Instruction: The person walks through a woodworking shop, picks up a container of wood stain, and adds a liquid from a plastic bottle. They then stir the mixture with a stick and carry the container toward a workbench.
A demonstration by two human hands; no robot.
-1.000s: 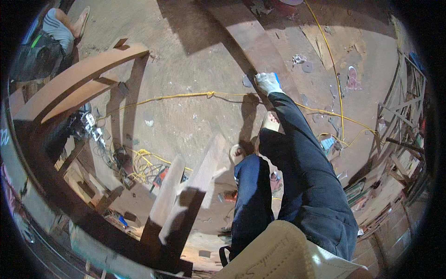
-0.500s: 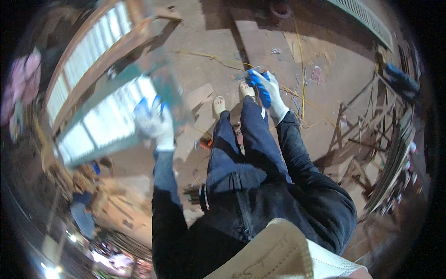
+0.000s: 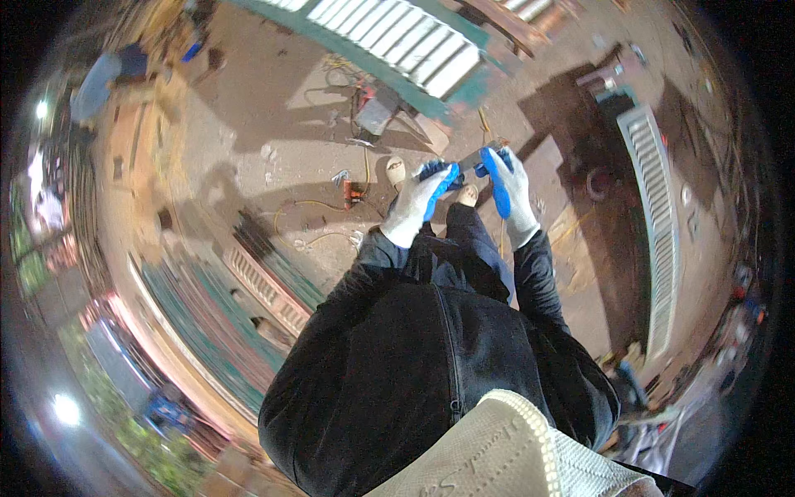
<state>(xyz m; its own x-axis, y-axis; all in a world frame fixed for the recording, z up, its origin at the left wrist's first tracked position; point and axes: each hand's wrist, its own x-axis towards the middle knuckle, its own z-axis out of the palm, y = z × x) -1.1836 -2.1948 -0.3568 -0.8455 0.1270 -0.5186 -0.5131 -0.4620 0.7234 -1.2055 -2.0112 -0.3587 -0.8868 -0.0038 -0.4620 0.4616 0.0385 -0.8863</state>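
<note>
Both my hands wear white gloves with blue palms, and they are close together in front of my body, above my feet. My left hand [image 3: 421, 203] is closed around the left end of a narrow grey flat piece [image 3: 474, 160]. My right hand [image 3: 509, 189] pinches its other end between thumb and fingers. The piece spans the gap between the hands, tilted up toward the right. Its kind is too blurred to make out, and my fingers hide both ends.
A green-framed slatted panel [image 3: 397, 37] stands ahead, another slatted panel [image 3: 652, 228] at the right. An orange tool [image 3: 348, 195] lies on the floor near a yellow cable [image 3: 290, 203]. Long green and reddish strips [image 3: 203, 311] are stacked at the lower left.
My view has swung leftward. My left hand has moved away from beside the green-framed panel to meet the right hand, and now grips the grey piece with it.
</note>
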